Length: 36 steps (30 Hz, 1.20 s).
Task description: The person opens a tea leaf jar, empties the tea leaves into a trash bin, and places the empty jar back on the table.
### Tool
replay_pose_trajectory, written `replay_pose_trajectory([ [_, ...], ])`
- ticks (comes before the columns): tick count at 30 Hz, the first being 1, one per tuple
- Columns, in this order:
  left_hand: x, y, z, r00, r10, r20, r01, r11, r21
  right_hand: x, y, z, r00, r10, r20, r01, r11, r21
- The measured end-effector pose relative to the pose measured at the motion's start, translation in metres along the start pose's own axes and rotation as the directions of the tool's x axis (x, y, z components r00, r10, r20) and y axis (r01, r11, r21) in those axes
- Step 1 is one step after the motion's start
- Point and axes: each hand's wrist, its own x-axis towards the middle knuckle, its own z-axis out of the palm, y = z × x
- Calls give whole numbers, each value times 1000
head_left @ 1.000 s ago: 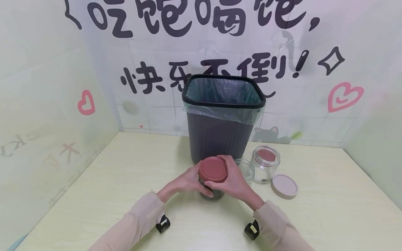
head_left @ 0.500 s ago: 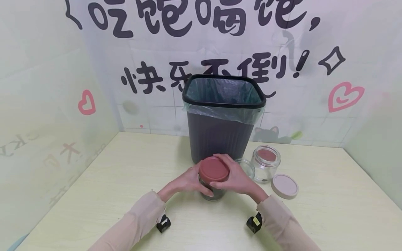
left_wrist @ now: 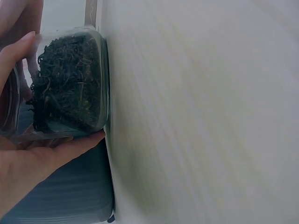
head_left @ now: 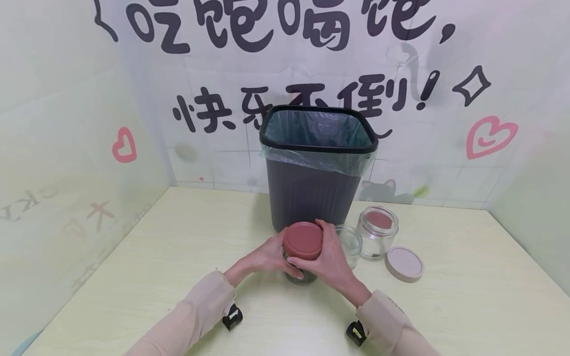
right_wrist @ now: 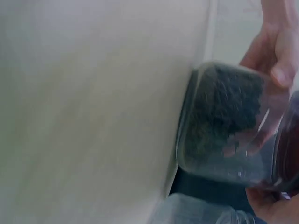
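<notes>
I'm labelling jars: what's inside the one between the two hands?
Dark, curled, leafy bits fill much of the jar. From above, the red lid covers its mouth; anything buried deeper cannot be seen.

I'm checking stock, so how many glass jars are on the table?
3. A red-lidded jar in front of the bin; a partly covered jar to its right; a third jar farther right, beside the pale lid. More could hide behind the bin.

In the head view, the right hand (head_left: 328,261) is partly covering a clear jar (head_left: 351,244), and the bin (head_left: 311,193) is hiding some lettering (head_left: 305,88). Both wrist views are cropping the red lid (right_wrist: 290,147).
</notes>
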Motion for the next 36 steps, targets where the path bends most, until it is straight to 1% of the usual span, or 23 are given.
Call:
replay_pose_trajectory([
  [2, 0, 0, 0, 1000, -6, -2, 6, 1000, 8, 0, 0, 1, 1000, -6, -19, 6, 1000, -2],
  [4, 0, 0, -1, 1000, -10, 4, 9, 1000, 6, 0, 1, 2, 1000, -21, -22, 21, 1000, -4],
  [8, 1, -1, -2, 1000, -9, 19, 10, 1000, -9, 2, 1, -2, 999, -40, 8, 40, 999, 12],
  [11, 1, -1, -2, 1000, -8, 20, 8, 1000, -10, 5, 3, -6, 997, -43, 57, 41, 998, 38],
  [14, 1, -1, -2, 1000, -13, 21, 13, 1000, -7, 8, 5, -11, 991, -49, 125, 42, 997, 58],
  [16, 1, -1, -2, 1000, -18, 20, 18, 1000, -4, 11, 7, -14, 982, -62, 179, 51, 996, 67],
  [19, 1, -2, -2, 1000, -16, 20, 16, 1000, -2, 14, 7, -19, 963, -81, 257, 66, 995, 70],
  [22, 1, -2, -2, 1000, -7, 20, 7, 1000, -6, 15, 6, -23, 948, -66, 310, 49, 997, 65],
  [24, 2, -2, -1, 1000, 7, 26, -7, 1000, -13, 13, 4, -23, 947, -33, 320, 16, 998, 57],
  [25, 2, -3, -1, 1000, 12, 28, -11, 1000, -14, 12, 3, -23, 950, -13, 313, -2, 999, 48],
  [27, 2, -3, -1, 999, 15, 32, -14, 1000, -20, 10, 0, -20, 962, 24, 273, -33, 999, 29],
  [30, 1, -2, -1, 999, 17, 31, -16, 1000, -23, 6, -4, -14, 983, 53, 174, -52, 999, -13],
  [33, 1, -1, -1, 1000, 12, 22, -12, 1000, -19, 3, -7, -7, 996, 49, 72, -44, 996, -73],
  [36, 1, 0, -1, 1000, -7, 10, 7, 1000, -11, 1, -9, -3, 999, 30, 9, -29, 993, -111],
])
